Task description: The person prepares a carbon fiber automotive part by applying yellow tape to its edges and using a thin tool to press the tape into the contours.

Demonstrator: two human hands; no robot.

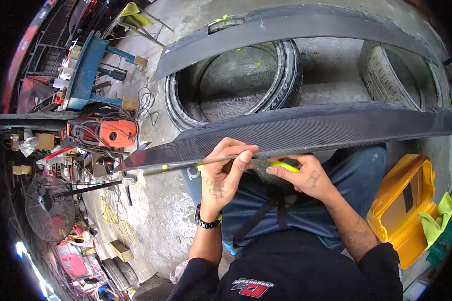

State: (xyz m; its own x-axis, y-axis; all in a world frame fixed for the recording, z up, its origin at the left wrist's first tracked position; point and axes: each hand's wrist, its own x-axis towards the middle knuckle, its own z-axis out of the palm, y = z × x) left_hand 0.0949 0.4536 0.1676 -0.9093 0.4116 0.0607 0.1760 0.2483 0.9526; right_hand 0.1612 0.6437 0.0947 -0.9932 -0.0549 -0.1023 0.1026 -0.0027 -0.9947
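A long dark carbon-fibre panel (286,126) with a fine woven pattern lies across in front of me. At its near edge, my left hand (222,168) is closed, thumb and index finger pinched together; whatever lies between them is hidden. My right hand (306,174) grips a neon yellow-green tape roll (285,166), only partly visible, just below the same edge. Small yellow-green tape pieces (164,167) sit along the edge to the left of my hands.
A second dark panel (296,27) rests across the tyres (289,75) beyond. At right, a yellow plastic case (381,213) has a lime cloth (439,220) beside it. To the left are an orange machine (118,134), a blue stand (85,72), a fan (50,208) and cables (118,215).
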